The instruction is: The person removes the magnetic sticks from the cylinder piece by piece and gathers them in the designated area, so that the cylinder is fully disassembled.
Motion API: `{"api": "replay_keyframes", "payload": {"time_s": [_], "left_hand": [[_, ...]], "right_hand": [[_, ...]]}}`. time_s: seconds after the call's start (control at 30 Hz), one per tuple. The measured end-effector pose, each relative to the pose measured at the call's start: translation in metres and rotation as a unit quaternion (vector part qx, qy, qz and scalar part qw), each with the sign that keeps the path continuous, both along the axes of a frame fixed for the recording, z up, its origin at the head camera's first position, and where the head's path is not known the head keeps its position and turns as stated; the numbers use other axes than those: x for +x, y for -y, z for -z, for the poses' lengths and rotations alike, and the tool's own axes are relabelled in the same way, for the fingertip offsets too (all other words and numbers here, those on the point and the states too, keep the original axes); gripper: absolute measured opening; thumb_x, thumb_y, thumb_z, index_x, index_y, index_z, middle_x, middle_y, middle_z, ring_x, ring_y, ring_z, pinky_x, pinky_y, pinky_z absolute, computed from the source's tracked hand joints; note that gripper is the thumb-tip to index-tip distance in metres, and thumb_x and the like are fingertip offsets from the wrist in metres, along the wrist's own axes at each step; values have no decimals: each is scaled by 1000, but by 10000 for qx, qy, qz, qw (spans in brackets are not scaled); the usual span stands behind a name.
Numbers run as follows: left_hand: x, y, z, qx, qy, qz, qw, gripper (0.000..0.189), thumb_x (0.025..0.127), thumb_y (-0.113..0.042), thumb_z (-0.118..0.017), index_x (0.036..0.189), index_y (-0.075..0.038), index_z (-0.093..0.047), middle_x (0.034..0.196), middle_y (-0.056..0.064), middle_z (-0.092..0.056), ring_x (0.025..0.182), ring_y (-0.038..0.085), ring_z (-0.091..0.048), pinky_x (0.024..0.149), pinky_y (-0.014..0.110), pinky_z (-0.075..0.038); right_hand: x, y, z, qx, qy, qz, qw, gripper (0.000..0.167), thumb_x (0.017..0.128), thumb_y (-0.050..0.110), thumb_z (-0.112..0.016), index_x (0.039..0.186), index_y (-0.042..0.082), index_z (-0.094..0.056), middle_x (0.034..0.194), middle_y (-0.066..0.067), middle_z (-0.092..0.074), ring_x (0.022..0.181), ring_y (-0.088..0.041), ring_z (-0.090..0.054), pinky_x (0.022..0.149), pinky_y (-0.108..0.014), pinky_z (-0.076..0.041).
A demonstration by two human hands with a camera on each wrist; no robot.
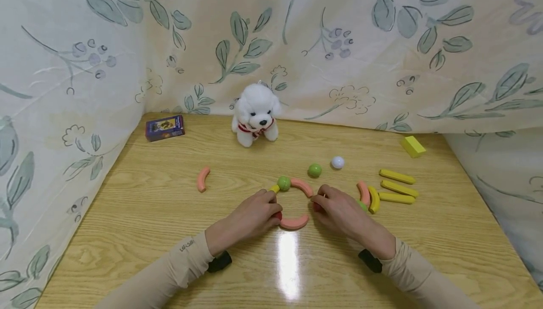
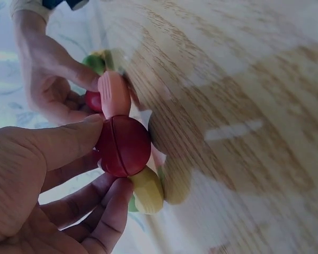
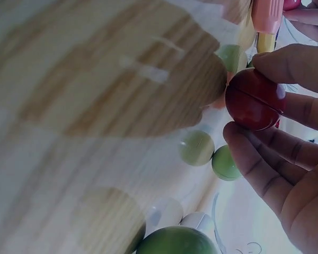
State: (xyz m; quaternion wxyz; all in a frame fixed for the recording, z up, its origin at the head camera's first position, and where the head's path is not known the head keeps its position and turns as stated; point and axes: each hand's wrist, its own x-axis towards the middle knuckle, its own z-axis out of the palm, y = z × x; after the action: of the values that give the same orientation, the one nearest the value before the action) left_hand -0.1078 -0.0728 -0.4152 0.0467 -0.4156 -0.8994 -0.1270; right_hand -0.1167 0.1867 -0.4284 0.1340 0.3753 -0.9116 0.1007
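My left hand (image 1: 253, 213) pinches a dark red grooved ball (image 2: 124, 146) between thumb and fingers, close over the table. On one side of this ball sits a curved pink piece (image 2: 114, 94), on the other a yellow piece (image 2: 148, 191). A second red ball (image 3: 255, 99) is held by my right hand (image 1: 341, 212), its thumb and fingertips on opposite sides. In the head view, a grooved green ball (image 1: 283, 183) and another curved pink piece (image 1: 302, 187) continue a ring-like layout between the hands. My fingers partly hide both red balls there.
Beyond the right hand lie a green ball (image 1: 315, 170), a white ball (image 1: 337, 162), yellow sticks (image 1: 397, 176), a yellow curved piece (image 1: 374, 199) and a yellow block (image 1: 413, 146). A plush dog (image 1: 256, 113) and a small box (image 1: 165, 128) stand at the back, before a patterned cloth (image 1: 271, 31).
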Motion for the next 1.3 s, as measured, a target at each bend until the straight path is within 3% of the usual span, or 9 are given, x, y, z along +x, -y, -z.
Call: {"api": "replay_keyframes", "payload": {"time_s": [0.17,0.3,0.5,0.7,0.9,1.1,1.3], "left_hand": [[0,1,0,1,3,2,10000,9,88,-23,-72,89,-15,-73,89,1,-61,78,14,-52,69,23,-45],[0,2,0,-6,13,16,10000,9,89,-23,-72,90,-14,-73,89,1,-61,78,13,-52,70,23,-45],[1,4,0,39,17,47,10000,9,88,-23,-73,89,-14,-73,89,1,-61,78,13,-52,69,22,-45],[1,4,1,71,172,61,9998,9,89,-23,-71,90,-14,-73,90,1,-61,78,13,-52,69,21,-44],[1,5,0,41,126,60,9999,9,89,-23,-72,91,-14,-73,90,0,-60,78,13,-51,69,21,-44],[0,5,1,4,125,42,9999,10,89,-23,-72,92,-14,-73,91,0,-61,80,13,-52,71,22,-45],[0,4,1,-4,90,26,10000,9,89,-23,-72,91,-14,-73,90,0,-61,79,13,-51,69,21,-44]], "right_hand": [[-1,0,-4,71,216,111,9997,21,77,12,-81,96,10,-73,84,-1,-56,64,-6,-50,57,-20,-44],[-11,-5,-16,1,99,372,9993,25,75,16,-83,97,9,-74,87,-3,-61,70,-13,-57,61,-27,-50],[-47,-16,-30,-198,-136,661,9975,25,77,12,-81,97,1,-72,90,-10,-67,78,-23,-60,67,-37,-52],[-81,-24,-33,-190,289,982,9946,24,81,5,-76,103,-2,-70,94,-17,-63,79,-29,-62,70,-43,-54],[-103,-22,-32,11,741,1201,9900,22,84,4,-70,106,-1,-69,95,-19,-60,76,-29,-60,69,-45,-53],[-116,-19,-24,332,1006,1401,9845,22,85,1,-68,107,-3,-68,96,-21,-60,78,-31,-61,71,-46,-53],[-115,-23,-22,382,1156,1505,9811,32,86,0,-67,117,-5,-63,103,-25,-60,85,-35,-63,75,-49,-54]]}}
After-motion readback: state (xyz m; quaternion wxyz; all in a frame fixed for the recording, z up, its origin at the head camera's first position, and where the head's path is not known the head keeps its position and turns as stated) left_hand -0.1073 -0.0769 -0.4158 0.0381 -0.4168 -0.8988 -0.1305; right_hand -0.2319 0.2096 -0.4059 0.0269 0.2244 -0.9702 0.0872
